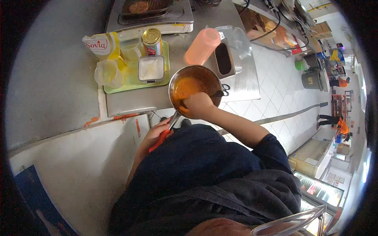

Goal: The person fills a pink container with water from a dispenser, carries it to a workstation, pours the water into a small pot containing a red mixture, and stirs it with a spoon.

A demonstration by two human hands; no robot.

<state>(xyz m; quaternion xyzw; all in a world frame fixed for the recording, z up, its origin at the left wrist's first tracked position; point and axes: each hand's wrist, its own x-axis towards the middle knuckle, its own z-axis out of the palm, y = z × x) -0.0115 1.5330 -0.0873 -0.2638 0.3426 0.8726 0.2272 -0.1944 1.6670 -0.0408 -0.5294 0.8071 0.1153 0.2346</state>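
A metal saucepan [193, 79] with orange-brown liquid in it is tilted at the front edge of the steel table. My left hand [159, 131] grips its handle, which has a red grip [160, 141]. Inside the pan's mouth is my right hand [198, 104], closed on a dark utensil [218, 93] whose lower end is hidden. Behind the pan leans or stands a translucent orange plastic bottle [202, 47]. To its right sits a rectangular metal container [225, 59] with dark contents. The black handles of a pair of scissors [226, 90] show beside the pan.
A green tray [134, 85] at the left holds a square container of white stuff [151, 68], a can [152, 41], plastic cups [108, 74] and a yellow-and-white pouch [102, 45]. Behind it stands a stove [177, 17]. Two people [342, 125] are far off at the right.
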